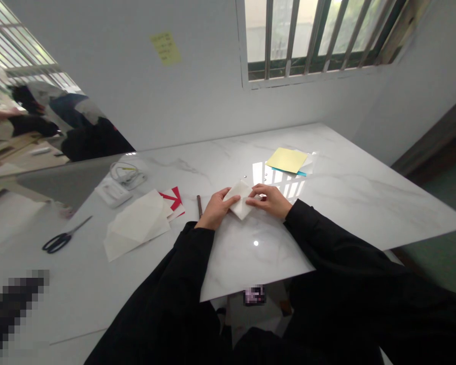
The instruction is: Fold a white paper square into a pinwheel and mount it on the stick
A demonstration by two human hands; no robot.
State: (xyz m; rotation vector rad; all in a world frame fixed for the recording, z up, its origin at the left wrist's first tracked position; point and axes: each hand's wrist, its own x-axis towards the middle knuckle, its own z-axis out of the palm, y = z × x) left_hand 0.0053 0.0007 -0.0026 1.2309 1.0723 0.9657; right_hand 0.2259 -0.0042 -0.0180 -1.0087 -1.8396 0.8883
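At the left of the white marble table (349, 192), near its left edge, lie black-handled scissors (57, 242), their blades pointing toward the far edge. Just right of them is a large creased sheet of white paper (137, 224), and beyond it sit a white box (113, 193) and a coiled white cable (127, 175), though glare makes the box hard to read. A red and white paper (174, 198) sits partly under the sheet's far corner, and a thin dark stick (199, 205), perhaps a pen, lies just beside the left hand (215, 209). That hand grips the left side of a small folded white paper (240, 202), which lies near the middle of the table, and the right hand (269, 200) holds its other side, fingers curled over the paper and pressing it down. Further right, toward the far edge, a yellow paper (287, 159) lies on white sheets with a blue strip showing beneath. The step in hand looks like firming a fold, and the next move calls for even pressure along the crease so the layers stay lined up.
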